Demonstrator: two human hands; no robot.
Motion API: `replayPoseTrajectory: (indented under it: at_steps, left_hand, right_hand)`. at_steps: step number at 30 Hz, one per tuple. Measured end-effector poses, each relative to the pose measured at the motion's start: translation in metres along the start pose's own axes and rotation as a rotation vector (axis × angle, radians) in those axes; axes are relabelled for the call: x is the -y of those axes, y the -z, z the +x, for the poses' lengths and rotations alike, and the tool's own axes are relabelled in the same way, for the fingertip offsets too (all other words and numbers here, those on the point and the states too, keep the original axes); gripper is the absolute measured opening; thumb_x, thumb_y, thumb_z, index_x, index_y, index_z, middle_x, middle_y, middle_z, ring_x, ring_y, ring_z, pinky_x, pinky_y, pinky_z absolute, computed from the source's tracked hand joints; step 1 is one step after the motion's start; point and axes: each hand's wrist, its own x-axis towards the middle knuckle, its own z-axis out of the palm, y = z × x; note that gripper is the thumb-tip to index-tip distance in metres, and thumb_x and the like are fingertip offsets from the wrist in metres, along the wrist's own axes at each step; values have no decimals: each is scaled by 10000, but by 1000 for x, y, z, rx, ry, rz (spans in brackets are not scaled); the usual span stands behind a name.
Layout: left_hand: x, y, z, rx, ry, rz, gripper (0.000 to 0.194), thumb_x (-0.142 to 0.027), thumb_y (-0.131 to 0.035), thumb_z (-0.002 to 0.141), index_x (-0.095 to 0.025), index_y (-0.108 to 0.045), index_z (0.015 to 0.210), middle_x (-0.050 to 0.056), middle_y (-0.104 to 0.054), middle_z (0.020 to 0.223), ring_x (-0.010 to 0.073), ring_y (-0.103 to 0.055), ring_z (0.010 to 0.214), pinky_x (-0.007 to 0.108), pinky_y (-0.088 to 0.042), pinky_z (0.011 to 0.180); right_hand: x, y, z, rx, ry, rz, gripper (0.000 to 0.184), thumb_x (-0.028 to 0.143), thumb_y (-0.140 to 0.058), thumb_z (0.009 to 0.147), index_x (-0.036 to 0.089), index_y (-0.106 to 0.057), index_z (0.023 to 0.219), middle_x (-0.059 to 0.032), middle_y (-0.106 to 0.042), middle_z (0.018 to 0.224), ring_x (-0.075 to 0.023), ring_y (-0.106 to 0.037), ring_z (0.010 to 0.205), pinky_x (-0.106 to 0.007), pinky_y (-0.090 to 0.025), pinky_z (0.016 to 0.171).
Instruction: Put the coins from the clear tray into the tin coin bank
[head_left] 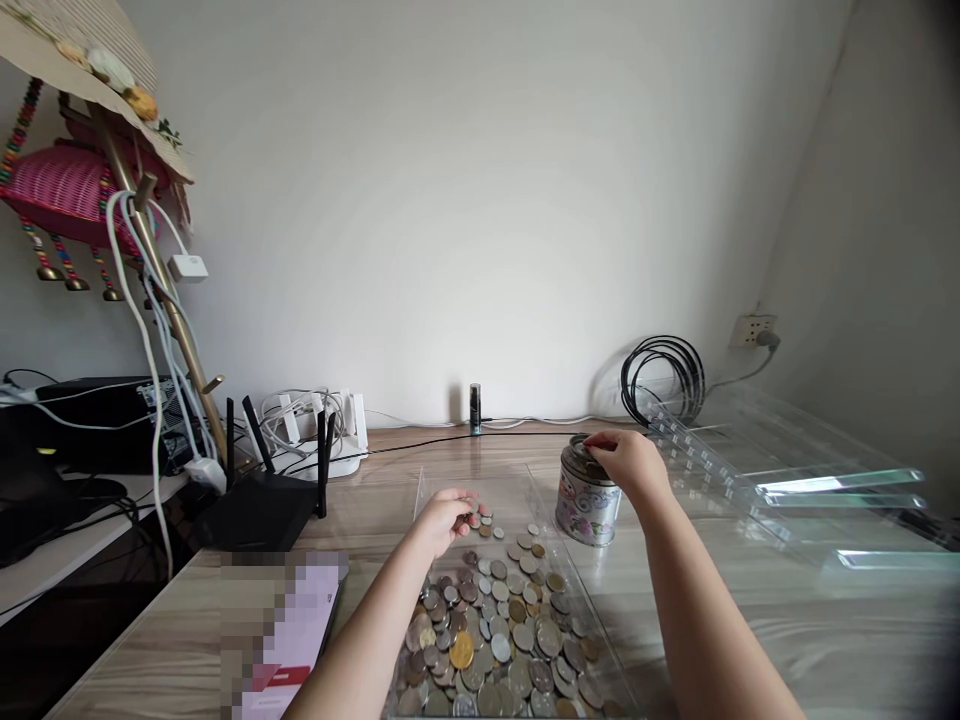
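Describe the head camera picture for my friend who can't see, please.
A person's left hand holds some coins above a clear tray of coins; the right hand is at the top of a flowery tin.

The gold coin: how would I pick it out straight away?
On the wood-grain desk, find the clear tray strewn with coins. Look in its near part, left of the middle. The gold coin is bright yellow, while those around it look mostly silver-grey or dull brown.
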Motion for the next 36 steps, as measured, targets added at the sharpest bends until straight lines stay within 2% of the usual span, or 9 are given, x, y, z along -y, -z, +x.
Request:
replayPoseTrajectory:
  at_steps: [4,9,14,16,20,25,29,33,36]
  left_hand:
    - [1,1,-1,43,-29,57,80,-111,-519,654,-101,-493,729,95,-604,743,40,-470,465,146,-213,366]
    - [2,1,0,41,-66,118,160,-249,-562,652,-122,-478,702,66,-607,662,17,-404,379,144,-161,341]
    - [3,2,1,27,-97,159,226,-349,-517,676,-143,-476,759,11,-563,527,14,-341,309,145,-103,326]
    - [3,2,2,2,-108,151,258,-366,-527,664,-144,-487,790,0,-550,522,12,-340,312,143,-104,327]
    - [1,2,2,28,-147,70,254,-352,-546,648,-139,-510,781,-27,-508,503,1,-307,305,152,-88,319]
    - [-1,1,1,65,-110,-88,133,-250,-535,654,-123,-512,687,-34,-465,486,-5,-285,310,160,-72,317]
    - [-2,2,-1,88,-28,-127,146,-208,-485,692,-98,-538,771,-13,-470,515,1,-318,345,146,-114,332]
    - [-4,3,-2,53,105,-108,189,-62,-374,673,-71,-505,809,22,-493,553,38,-410,406,149,-195,364]
    - [-5,2,-4,42,118,-69,243,3,-353,631,-78,-469,829,50,-527,599,50,-434,431,155,-216,381]
  right_hand:
    - [-2,-6,5,-30,29,36,202,263,-479,579,221,-645,687,-17,-626,685,-150,-527,635,-234,-334,509]
    - [-5,-7,7,-57,40,-59,187,255,-486,583,232,-643,682,-12,-623,682,-166,-521,650,-257,-344,551]
    - [24,-2,-16,-329,236,-63,247,273,-424,692,196,-615,829,-48,-601,862,-183,-490,825,-277,-352,697]
    - [47,-10,-32,-227,332,34,255,281,-397,729,196,-598,859,-43,-599,848,-147,-505,755,-243,-365,660]
    - [86,-42,-64,204,525,185,231,335,-404,742,225,-585,835,-7,-599,739,-106,-506,605,-205,-359,540]
    - [98,-66,-81,261,622,200,181,268,-408,745,222,-580,778,-4,-586,725,-101,-498,613,-199,-344,543]
    - [86,-50,-68,147,584,177,200,238,-401,745,219,-586,819,-21,-597,790,-120,-507,681,-217,-361,594]
    - [57,-19,-39,-207,348,66,199,267,-419,721,211,-600,782,-36,-602,821,-164,-493,802,-260,-352,671]
    - [27,-7,-18,-291,153,-9,186,278,-452,666,214,-616,723,-25,-608,727,-178,-499,755,-275,-346,647]
